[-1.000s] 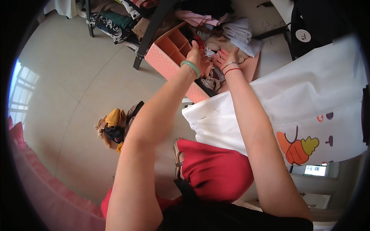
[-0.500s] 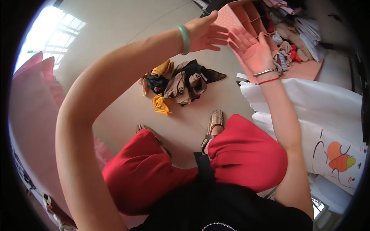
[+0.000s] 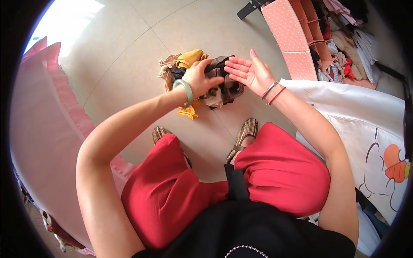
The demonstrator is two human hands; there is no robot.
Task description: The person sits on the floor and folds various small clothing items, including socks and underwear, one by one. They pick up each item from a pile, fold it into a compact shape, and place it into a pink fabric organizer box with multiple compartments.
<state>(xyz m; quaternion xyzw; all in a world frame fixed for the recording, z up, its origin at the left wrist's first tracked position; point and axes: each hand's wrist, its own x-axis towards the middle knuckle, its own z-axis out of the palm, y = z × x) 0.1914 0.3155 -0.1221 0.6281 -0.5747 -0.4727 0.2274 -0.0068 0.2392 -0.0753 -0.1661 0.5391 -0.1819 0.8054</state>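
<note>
A loose heap of small clothes lies on the tiled floor ahead of my feet, mixing black, brown, beige and mustard yellow fabric. Over the heap's left and middle part is my left hand, fingers apart and holding nothing; whether it touches the cloth I cannot tell. A pale green bangle circles that wrist. My right hand is at the heap's right edge, palm showing and fingers stretched out, with nothing in it. A silver bracelet and a red cord are on the right wrist. Part of the heap is hidden behind both hands.
At the upper right stands a pink dotted organizer box with compartments, clothes beside it. White fabric with a carrot print hangs on the right. A pink ruffled bed cover fills the left. My sandalled feet stand near the heap.
Both hands have moved from beside the pink organizer down and left to the heap of clothes. My view has shifted too, and both hands remain without anything in them.
</note>
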